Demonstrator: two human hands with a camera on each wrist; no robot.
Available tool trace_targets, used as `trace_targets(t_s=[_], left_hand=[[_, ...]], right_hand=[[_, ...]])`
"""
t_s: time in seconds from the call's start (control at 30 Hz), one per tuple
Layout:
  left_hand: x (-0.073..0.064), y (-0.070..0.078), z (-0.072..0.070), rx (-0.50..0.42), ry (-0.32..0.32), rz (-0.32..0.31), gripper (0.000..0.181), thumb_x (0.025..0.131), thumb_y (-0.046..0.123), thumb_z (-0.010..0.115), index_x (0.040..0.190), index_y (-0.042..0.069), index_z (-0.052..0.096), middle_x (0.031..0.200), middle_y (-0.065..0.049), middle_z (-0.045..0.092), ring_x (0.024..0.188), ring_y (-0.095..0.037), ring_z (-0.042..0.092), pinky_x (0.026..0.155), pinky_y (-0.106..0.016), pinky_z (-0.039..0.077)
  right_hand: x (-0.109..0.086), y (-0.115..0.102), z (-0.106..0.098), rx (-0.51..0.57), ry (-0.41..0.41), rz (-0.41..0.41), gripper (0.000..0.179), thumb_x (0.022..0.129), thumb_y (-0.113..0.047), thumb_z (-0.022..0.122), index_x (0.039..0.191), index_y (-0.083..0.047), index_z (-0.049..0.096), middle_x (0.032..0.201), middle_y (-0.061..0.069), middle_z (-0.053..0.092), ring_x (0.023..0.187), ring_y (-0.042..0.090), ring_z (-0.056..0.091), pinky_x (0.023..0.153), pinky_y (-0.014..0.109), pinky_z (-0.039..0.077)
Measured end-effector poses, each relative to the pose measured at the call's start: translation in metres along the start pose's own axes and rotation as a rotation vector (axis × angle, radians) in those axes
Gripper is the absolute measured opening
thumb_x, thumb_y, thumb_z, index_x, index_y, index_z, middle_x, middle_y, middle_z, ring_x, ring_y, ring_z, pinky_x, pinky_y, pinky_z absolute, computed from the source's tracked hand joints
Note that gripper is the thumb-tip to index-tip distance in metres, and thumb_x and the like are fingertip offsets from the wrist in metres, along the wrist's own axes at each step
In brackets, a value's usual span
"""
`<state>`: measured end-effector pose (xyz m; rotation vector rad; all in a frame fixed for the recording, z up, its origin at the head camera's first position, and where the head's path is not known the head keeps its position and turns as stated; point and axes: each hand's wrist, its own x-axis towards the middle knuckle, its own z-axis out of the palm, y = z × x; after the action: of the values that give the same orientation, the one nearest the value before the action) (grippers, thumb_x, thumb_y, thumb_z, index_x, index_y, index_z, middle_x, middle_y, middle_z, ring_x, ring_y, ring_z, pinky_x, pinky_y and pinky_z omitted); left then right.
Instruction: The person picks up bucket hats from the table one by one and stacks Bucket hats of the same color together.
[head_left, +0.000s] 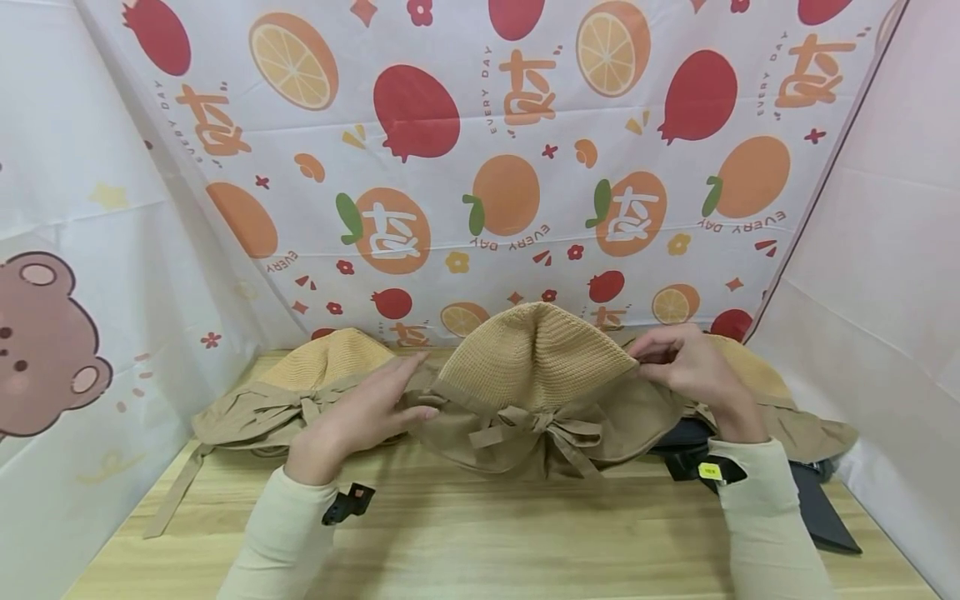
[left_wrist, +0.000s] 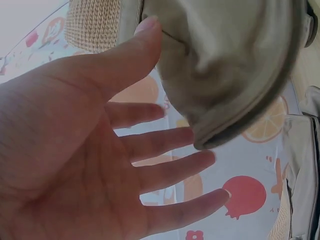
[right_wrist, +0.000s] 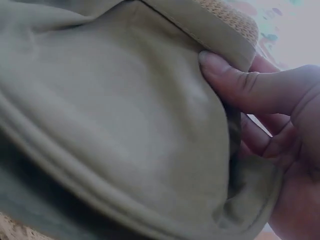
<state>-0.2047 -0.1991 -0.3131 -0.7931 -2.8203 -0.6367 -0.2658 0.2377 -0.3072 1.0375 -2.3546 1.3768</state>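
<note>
A sun hat with a woven straw crown and khaki cloth brim (head_left: 480, 437) is held up in the middle of the head view, a cloth bow (head_left: 542, 423) at its front. My right hand (head_left: 690, 367) pinches its right side where crown and brim meet. In the right wrist view the thumb (right_wrist: 235, 82) lies on the cloth, with the other fingers behind it. My left hand (head_left: 367, 417) is at the hat's left edge, fingers spread. The left wrist view shows the thumb over the brim (left_wrist: 225, 65) and straight fingers (left_wrist: 170, 170) beside it.
A similar hat (head_left: 300, 392) lies on the wooden table (head_left: 480, 533) at the left, its tie strap hanging toward the front. Another hat (head_left: 780, 408) is at the right, over a dark flat object (head_left: 821, 508). A fruit-print cloth (head_left: 495, 275) hangs behind.
</note>
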Motion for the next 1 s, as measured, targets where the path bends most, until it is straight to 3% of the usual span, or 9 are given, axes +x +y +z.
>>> trace_targets(t_s=[0.17,0.43,0.7,0.87,1.0], left_hand=[[0.001,-0.001,-0.002,-0.013,0.006,0.051,0.05,0.094,0.019,0.076,0.137,0.002,0.058,0.13,-0.015,0.066,0.122,-0.033,0.063,0.104,-0.053,0.051],[0.001,-0.004,-0.006,0.004,0.008,0.068,0.025,0.096,0.018,0.072,0.12,0.016,0.07,0.115,-0.002,0.07,0.113,-0.022,0.064,0.099,-0.048,0.052],[-0.001,-0.008,-0.011,0.038,0.022,0.126,0.02,0.099,0.01,0.065,0.116,0.017,0.073,0.109,0.0,0.071,0.104,-0.018,0.066,0.092,-0.044,0.054],[-0.003,-0.011,-0.013,0.064,0.051,0.098,0.015,0.102,0.009,0.061,0.111,0.016,0.07,0.1,0.002,0.072,0.092,-0.014,0.066,0.084,-0.042,0.055],[-0.003,-0.015,-0.016,0.057,0.072,0.07,0.014,0.101,0.007,0.061,0.109,0.016,0.069,0.097,0.002,0.071,0.09,-0.013,0.064,0.084,-0.043,0.055]], right_hand=[[0.003,0.001,0.008,0.058,0.003,-0.015,0.019,0.079,0.019,0.073,0.089,0.004,0.077,0.085,-0.018,0.077,0.077,0.002,0.075,0.065,0.021,0.06],[0.006,0.003,0.016,0.068,0.006,-0.016,0.017,0.08,0.018,0.074,0.09,0.004,0.076,0.086,-0.017,0.076,0.079,0.002,0.075,0.068,0.022,0.061],[0.011,0.004,0.02,-0.068,-0.123,0.071,0.018,0.085,0.005,0.078,0.101,-0.004,0.078,0.095,0.007,0.079,0.084,0.008,0.074,0.074,0.023,0.06],[0.014,0.008,0.025,-0.268,-0.198,0.072,0.001,0.094,-0.016,0.076,0.093,-0.016,0.076,0.079,-0.007,0.07,0.07,0.002,0.059,0.065,0.021,0.05],[0.015,0.013,0.028,-0.301,-0.26,0.106,0.017,0.101,-0.023,0.067,0.085,-0.018,0.069,0.068,-0.011,0.05,0.061,0.002,0.044,0.058,0.021,0.04]])
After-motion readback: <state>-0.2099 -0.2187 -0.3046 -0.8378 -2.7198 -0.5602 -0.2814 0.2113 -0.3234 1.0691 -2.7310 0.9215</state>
